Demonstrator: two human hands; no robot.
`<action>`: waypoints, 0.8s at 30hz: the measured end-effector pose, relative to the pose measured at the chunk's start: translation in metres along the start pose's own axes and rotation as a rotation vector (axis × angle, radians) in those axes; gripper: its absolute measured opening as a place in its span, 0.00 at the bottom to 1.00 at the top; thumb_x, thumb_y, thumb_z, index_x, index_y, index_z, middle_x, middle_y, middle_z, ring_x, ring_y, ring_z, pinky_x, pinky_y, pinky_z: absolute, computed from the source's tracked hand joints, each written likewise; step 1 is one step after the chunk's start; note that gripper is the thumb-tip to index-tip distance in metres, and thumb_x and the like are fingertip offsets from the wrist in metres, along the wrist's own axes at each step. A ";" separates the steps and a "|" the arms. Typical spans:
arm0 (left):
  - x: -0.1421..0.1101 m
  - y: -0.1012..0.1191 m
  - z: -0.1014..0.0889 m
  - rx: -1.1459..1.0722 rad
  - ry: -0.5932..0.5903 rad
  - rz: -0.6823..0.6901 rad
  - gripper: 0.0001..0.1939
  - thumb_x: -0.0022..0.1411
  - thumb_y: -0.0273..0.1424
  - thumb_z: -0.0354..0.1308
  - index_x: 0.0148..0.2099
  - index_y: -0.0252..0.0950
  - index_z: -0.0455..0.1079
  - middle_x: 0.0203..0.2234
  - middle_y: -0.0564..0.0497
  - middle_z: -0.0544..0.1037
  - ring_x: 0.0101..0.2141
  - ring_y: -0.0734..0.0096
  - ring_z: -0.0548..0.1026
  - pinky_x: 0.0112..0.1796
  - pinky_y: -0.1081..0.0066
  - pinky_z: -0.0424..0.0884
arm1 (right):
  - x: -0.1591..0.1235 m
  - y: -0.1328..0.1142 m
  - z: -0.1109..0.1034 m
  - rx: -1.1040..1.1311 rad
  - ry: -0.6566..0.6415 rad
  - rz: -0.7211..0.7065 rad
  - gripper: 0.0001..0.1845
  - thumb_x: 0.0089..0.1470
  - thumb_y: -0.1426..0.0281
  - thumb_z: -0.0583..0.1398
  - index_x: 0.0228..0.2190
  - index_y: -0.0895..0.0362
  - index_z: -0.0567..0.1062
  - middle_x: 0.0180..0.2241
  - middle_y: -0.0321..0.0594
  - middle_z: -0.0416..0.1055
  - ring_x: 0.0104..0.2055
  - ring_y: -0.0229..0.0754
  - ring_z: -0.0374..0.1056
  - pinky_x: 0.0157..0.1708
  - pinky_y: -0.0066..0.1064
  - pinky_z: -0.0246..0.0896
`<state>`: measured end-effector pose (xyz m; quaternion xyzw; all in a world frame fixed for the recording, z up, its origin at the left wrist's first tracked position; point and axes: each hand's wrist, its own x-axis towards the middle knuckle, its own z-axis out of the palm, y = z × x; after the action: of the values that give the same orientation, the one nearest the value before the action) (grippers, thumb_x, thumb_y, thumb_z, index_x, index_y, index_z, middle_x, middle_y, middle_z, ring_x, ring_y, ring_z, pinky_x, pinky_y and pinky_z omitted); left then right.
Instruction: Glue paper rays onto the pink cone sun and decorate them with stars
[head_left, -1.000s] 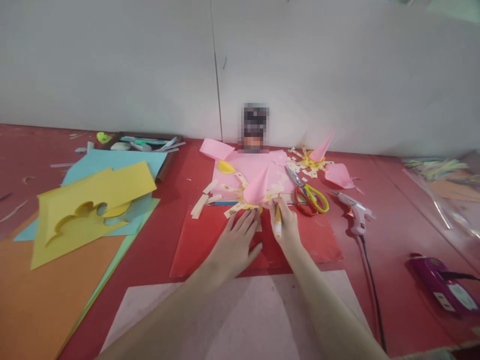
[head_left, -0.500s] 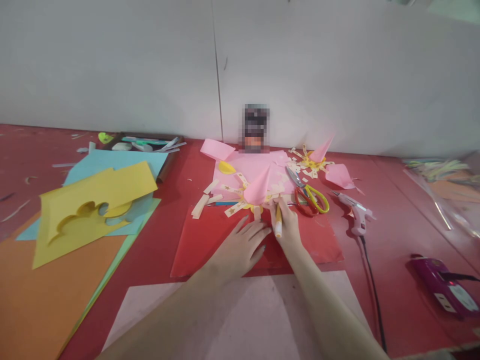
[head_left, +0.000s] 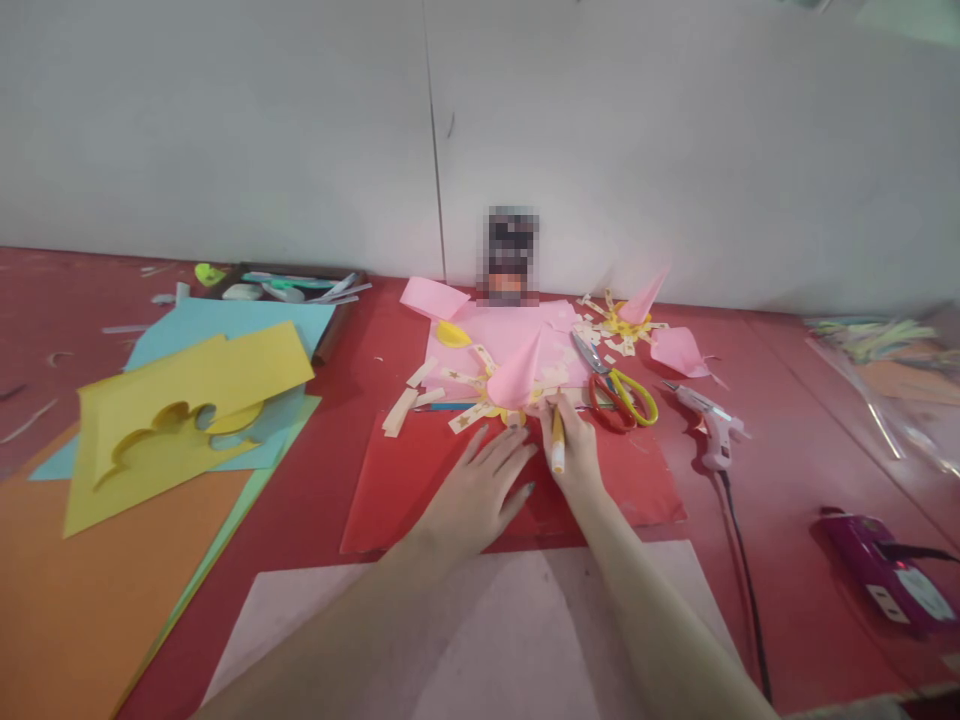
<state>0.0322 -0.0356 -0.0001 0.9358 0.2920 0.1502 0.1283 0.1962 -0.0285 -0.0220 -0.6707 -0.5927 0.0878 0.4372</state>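
My right hand [head_left: 574, 450] is closed around a marker pen [head_left: 557, 447] with a white and yellow-orange barrel. Its tip end points at the pale strips around a pink paper cone [head_left: 515, 373]. The cone stands on a yellow paper base, with star-marked cream strips [head_left: 471, 416] fanning out from it. Flat on a red folder [head_left: 390, 490] lies my left hand [head_left: 480, 487], fingers spread, fingertips at the lower edge of the cone piece. Scissors [head_left: 622, 395] with red and yellow handles lie just right of my right hand.
A second pink cone piece [head_left: 637, 305] stands at the back right. Further right are a glue gun [head_left: 718, 430] with a black cord and a purple power socket [head_left: 889, 570]. Coloured paper sheets [head_left: 150, 560] and a dark tray [head_left: 334, 335] of pens are on the left.
My left hand has slid slightly forward, its fingertips now covering part of the front strip. My right hand and the marker have hardly moved.
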 end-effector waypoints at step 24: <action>-0.006 0.001 0.012 0.154 0.006 -0.105 0.24 0.63 0.32 0.47 0.59 0.30 0.55 0.57 0.42 0.62 0.56 0.59 0.61 0.55 0.58 0.59 | -0.003 -0.016 -0.008 0.327 0.141 0.133 0.18 0.58 0.61 0.48 0.29 0.56 0.73 0.18 0.34 0.64 0.25 0.37 0.64 0.32 0.30 0.61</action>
<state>0.0315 -0.0416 -0.0119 0.9258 0.3516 0.1234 0.0628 0.1886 -0.0363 -0.0075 -0.6327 -0.4929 0.1643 0.5742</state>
